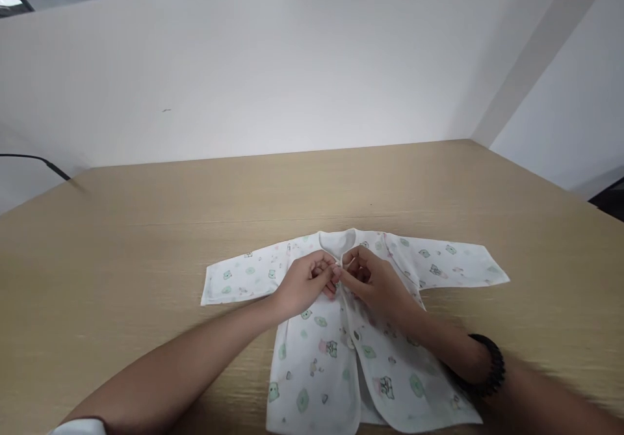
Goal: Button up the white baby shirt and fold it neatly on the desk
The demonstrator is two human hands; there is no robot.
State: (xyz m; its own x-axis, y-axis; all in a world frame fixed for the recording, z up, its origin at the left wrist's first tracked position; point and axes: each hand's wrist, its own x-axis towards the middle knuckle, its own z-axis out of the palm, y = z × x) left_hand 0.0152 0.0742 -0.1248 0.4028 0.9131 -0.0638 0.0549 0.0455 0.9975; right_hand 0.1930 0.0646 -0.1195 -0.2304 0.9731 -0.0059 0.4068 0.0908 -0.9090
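A plain white wall fills the back of the room, meeting a second wall at a corner off to the right. Below it stretches the pale wooden desk, wide and light-grained, running from edge to edge of what I can see. A thin black cable comes in over its far left side.

Spread flat on the desk, near the front and roughly in the middle, lies a small long-sleeved baby shirt. It is white with a scattered print of green and pink little figures. Both sleeves are stretched straight out to the sides, the neckline points away from the person, and the front opening runs down the middle, with the two flaps parting a little toward the hem.

The person's bare forearms reach in from the bottom corners and meet over the upper chest of the shirt. The left hand and the right hand sit just below the neckline, fingertips almost touching each other. Each has its fingers curled and pinched on the edge of the front opening, and between them shows a short bit of white tie or fastening; it is too small to tell which.

A black beaded bracelet rings the right wrist.
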